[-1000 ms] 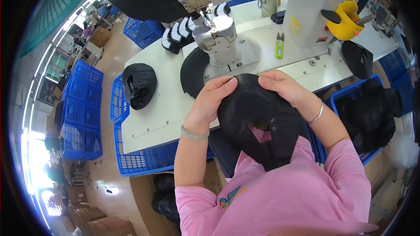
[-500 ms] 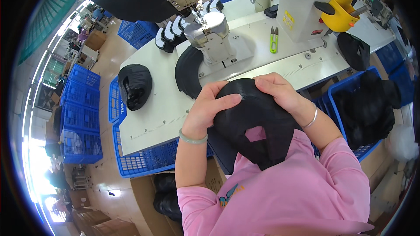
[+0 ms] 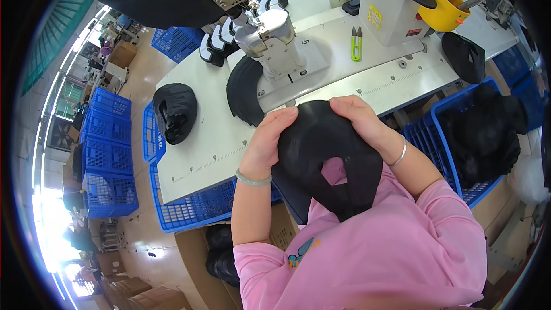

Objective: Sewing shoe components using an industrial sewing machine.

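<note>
Both hands hold a black shoe upper in front of my pink shirt. Its rounded end points away from me, and it narrows toward my chest around a central opening. My left hand grips the upper's left edge, thumb along the rim and fingers mostly hidden. My right hand pinches its far right edge, thumb on top and fingers largely out of sight beneath. Just beyond stands a post-bed sewing machine. Beside its post lies a stack of curved black pieces.
Another black upper lies on the white table. Green thread snips rest behind my hands. Black-and-white curved parts stand left of the post. At right are a yellow duck-shaped holder and a blue crate of black pieces.
My left thumb has slid off the upper's top surface toward its left edge. The upper has tilted, showing more of its opening. My view has shifted slightly.
</note>
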Demonstrator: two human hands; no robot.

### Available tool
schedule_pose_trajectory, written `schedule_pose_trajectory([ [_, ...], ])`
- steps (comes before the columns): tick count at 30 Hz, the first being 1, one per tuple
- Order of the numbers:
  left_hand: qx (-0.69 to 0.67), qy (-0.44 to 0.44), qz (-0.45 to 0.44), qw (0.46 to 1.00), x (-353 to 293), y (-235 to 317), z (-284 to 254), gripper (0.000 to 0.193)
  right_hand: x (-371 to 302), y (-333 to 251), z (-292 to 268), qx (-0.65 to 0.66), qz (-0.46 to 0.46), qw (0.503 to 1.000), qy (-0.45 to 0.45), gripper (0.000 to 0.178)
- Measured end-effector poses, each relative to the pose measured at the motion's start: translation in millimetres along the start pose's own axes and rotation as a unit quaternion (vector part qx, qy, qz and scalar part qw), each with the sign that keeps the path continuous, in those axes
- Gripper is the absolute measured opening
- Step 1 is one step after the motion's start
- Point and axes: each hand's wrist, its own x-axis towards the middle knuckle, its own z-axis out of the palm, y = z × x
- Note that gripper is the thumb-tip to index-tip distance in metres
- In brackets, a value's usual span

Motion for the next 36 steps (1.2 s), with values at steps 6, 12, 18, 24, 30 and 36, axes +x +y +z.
schedule_pose_trajectory([
  [6,0.115,0.021,0.026,0.993,-16.6,-47.6,-35.4,0.042,-15.2,13.7,-32.2,-0.003,-0.003,1.0,0.019,0.036],
  [12,0.04,0.096,0.102,0.989,-46.7,-106.7,-48.6,0.045,-60.0,50.6,-36.8,-0.108,0.043,0.993,0.017,0.06],
  [18,0.005,0.155,0.034,0.987,-61.4,-143.2,-49.6,0.038,-65.2,68.9,-43.6,0.019,0.099,0.984,0.148,0.042],
  [24,-0.069,0.141,0.069,0.985,-65.3,-154.8,-52.6,0.037,-60.0,71.6,-42.0,0.041,0.077,0.989,0.122,0.037],
  [30,-0.083,0.143,0.069,0.984,-66.5,-151.7,-49.8,0.036,-57.8,70.5,-38.0,0.041,0.068,0.989,0.124,0.037],
  [36,-0.094,0.137,0.073,0.983,-68.8,-151.8,-50.6,0.036,-56.8,70.1,-35.7,0.04,0.071,0.988,0.131,0.036],
])
